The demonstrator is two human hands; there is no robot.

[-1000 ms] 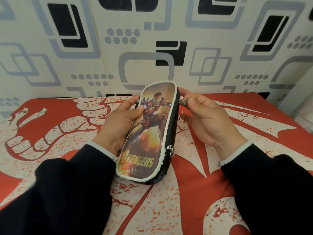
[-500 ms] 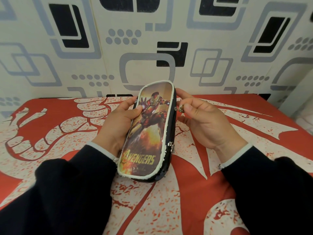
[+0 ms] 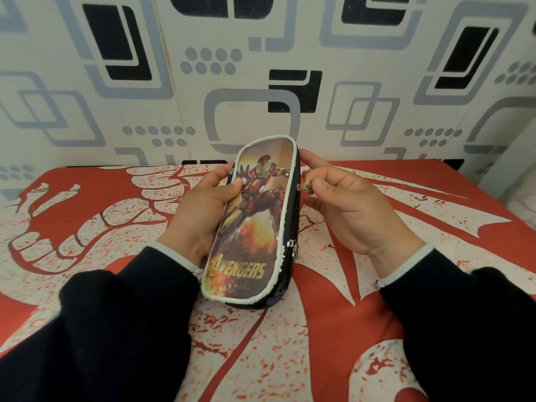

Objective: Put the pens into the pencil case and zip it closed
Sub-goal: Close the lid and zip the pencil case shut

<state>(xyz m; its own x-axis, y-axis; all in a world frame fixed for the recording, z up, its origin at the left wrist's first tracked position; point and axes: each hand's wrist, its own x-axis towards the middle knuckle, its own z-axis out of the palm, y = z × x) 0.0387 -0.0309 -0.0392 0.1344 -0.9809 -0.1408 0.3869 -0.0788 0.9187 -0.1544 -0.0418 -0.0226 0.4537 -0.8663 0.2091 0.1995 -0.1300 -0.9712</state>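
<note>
Red-and-white printed cloth (image 3: 333,329) covers the surface under the person's arms; whether that surface is a counter or a bed cannot be told. The pencil case (image 3: 252,227) is the reference item. It is long and narrow, with a black side wall, white piping around its printed face and the word "AVENGERS" near its near end. Its near end appears to rest on the cloth while its far end is tilted up toward the patterned wall (image 3: 261,68).

The left hand (image 3: 200,210) grips the left edge of the case: the thumb lies across the printed face, and the fingers curl around the far left edge. This hand is closed on the case.

The right hand (image 3: 351,207) sits just to the right of the case, palm toward it. Its thumb and forefinger are pinched on a small metal zipper pull (image 3: 307,187) at the upper part of the right side wall; the remaining fingers are loosely curled. A second zipper pull (image 3: 293,248) hangs free lower on the same side wall, untouched.

Whether the zip line is fully shut cannot be determined from this angle. Both wrists show dark sleeves (image 3: 116,329) with pale cuffs.
</note>
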